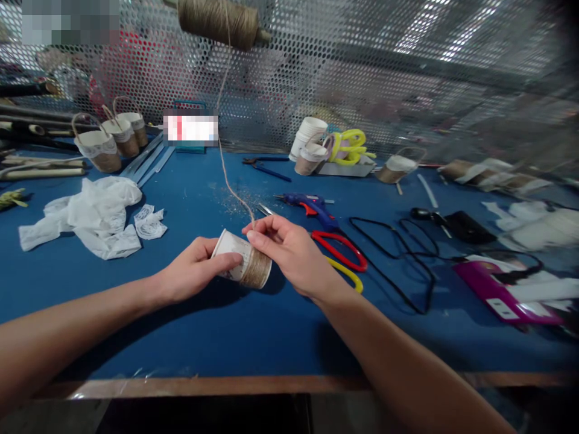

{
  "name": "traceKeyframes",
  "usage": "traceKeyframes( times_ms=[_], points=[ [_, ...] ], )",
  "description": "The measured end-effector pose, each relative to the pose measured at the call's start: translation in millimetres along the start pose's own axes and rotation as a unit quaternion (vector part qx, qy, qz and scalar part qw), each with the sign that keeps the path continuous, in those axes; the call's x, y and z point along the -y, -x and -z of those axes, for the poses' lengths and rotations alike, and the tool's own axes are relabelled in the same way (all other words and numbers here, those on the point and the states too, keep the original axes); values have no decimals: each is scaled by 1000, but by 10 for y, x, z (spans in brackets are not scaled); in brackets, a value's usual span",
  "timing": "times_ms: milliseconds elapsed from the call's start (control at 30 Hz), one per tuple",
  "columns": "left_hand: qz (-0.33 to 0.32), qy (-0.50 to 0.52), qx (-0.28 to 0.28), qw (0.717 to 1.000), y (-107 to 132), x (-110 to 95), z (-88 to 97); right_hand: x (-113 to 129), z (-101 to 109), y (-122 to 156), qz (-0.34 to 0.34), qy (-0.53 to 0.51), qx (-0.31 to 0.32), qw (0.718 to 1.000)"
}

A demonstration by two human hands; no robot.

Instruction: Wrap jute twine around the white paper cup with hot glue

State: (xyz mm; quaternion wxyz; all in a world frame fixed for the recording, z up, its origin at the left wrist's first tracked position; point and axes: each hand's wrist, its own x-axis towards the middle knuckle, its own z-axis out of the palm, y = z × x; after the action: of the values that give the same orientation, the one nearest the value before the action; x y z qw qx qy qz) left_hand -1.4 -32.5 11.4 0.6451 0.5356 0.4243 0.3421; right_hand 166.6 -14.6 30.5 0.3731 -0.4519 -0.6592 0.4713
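Note:
A white paper cup (231, 247) lies tilted on its side in my left hand (199, 265), whose thumb presses along its wall. Brown twine (256, 269) is wound in close turns around the cup's base end. My right hand (289, 250) pinches the loose twine (230, 187) just above the cup. That strand runs up to a large spool of twine (217, 23) mounted on a rod at the top. Just beyond my right hand lie scissors with red and yellow handles (339, 252), partly hidden by the hand, and a blue glue gun (312, 205).
Twine-wrapped cups with lace rims and handles (102, 150) stand at back left, near white lace (97, 211). Pliers (266, 166), stacked white cups (307, 135) and yellow-handled scissors (353, 147) sit along the back. A black cord (393, 256) and a purple box (502, 295) lie at right.

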Motion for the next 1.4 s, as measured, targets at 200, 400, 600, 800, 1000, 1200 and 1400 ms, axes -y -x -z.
traceKeyframes(
  times_ms=[200, 400, 600, 800, 1000, 1200, 1400],
  points=[
    [-2, 22, -4, 1000, -8, 17, -2, -5, -3, -5, -19, 9, 6, 1000],
    [20, 89, -14, 996, -21, 5, -17, -45, 4, -15, -3, 31, -14, 999],
    [38, 111, -19, 993, -32, -3, -20, -37, 13, -7, 22, 34, -30, 999],
    [44, 120, -17, 992, -28, 10, -15, -34, 10, -6, 20, 45, -34, 998],
    [27, 87, -17, 996, -32, 12, -16, -13, -9, -5, -12, 57, 0, 998],
    [11, 27, -14, 999, -8, 17, -12, -34, 21, -10, -11, 56, 61, 997],
    [-12, -2, -6, 1000, -7, 22, 9, 7, 19, -7, -33, 23, 73, 997]
  ],
)
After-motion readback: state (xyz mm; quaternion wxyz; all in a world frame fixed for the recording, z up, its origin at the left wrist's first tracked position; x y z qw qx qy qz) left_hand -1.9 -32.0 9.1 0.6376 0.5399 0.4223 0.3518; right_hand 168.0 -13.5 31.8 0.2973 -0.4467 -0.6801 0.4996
